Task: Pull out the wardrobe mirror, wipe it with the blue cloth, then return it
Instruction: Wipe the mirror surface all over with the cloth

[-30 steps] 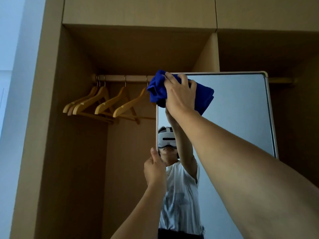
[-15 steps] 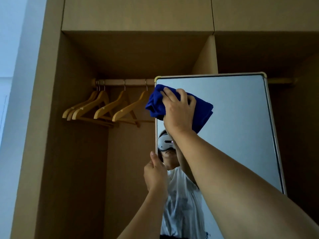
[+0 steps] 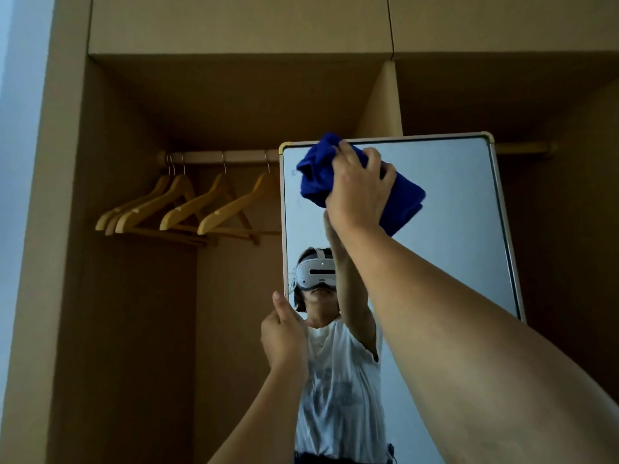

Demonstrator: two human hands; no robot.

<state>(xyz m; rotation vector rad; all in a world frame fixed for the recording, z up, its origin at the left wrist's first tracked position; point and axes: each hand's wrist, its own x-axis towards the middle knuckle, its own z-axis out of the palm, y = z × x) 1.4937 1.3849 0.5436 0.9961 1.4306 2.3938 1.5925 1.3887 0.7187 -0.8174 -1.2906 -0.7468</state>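
Fingers [image 3: 375, 162] of the right hand [image 3: 358, 192] are curled over the bunched blue cloth [image 3: 316, 175], which is pressed against the glass of the mirror [image 3: 452, 222] close under its top edge and nearer its left corner than its right. The left hand [image 3: 284, 336] is closed round the mirror's left edge about halfway down what is seen of the frame, thumb upright along the rim, so that the panel is steadied against the push of wiping.

The wiping is judged to be in hand and far from done: only the upper left part of the glass is covered by the cloth, and faint smears can be made out just left of it. Even pressure is best kept with a flat palm, and overlapping passes are best worked from the top edge downward, so that loosened dust is not carried back over cleaned glass. The corners and the strip along the frame should be reached with a folded edge of cloth.

Open room lies on the glass to the right and below. To the left, the hangers [image 3: 187, 209] on the rail [image 3: 217, 157] hang just beside the mirror's left edge and could be knocked by a wide stroke. The wardrobe [image 3: 67, 229] divider stands behind the top edge.
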